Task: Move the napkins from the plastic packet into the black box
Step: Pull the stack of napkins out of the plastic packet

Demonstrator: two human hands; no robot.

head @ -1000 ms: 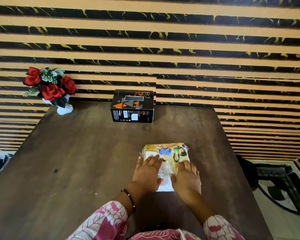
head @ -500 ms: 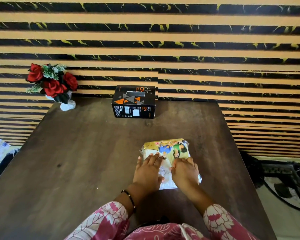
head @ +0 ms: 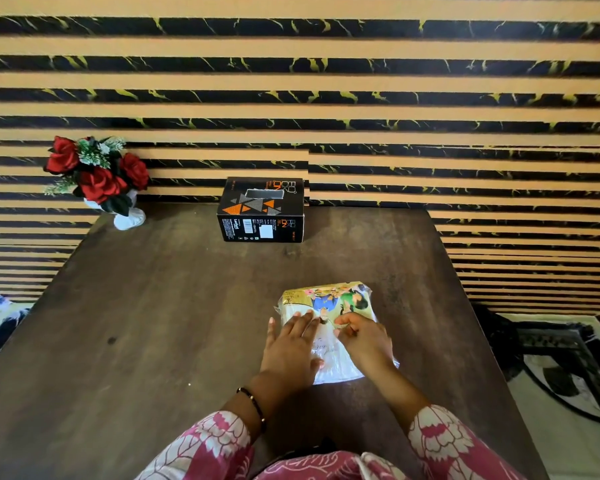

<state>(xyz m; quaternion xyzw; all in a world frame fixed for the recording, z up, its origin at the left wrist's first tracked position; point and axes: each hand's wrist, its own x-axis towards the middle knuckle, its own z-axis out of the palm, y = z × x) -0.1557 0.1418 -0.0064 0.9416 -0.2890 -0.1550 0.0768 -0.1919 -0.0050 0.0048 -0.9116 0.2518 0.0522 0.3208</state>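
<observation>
A dark brown wooden worktop stands against a wall of tan and black marbled stripes. On its near half, a little right of centre, lies the clear plastic packet of white napkins with a colourful printed picture on its far end; it lies flat, and the white stack shows through the film along its near edge. Both hands rest on top of the packet. The left hand lies flat on the packet's left part, fingers straight and spread a little, palm down, with a thin dark bracelet round the wrist. The right hand sits on the right part with its fingers curled inward, the tips bent down toward the film near the middle of the packet; whether they actually pinch the plastic cannot be told. Both forearms come out of pink and white floral sleeves at the lower edge. Well apart from the packet, at the far edge of the worktop against the wall, stands the black cardboard box with orange and grey triangles printed on it, its flaps closed. At the far left corner is a small white vase holding red artificial roses with green sprigs. To the right, past the worktop's edge, a patterned floor rug shows.
</observation>
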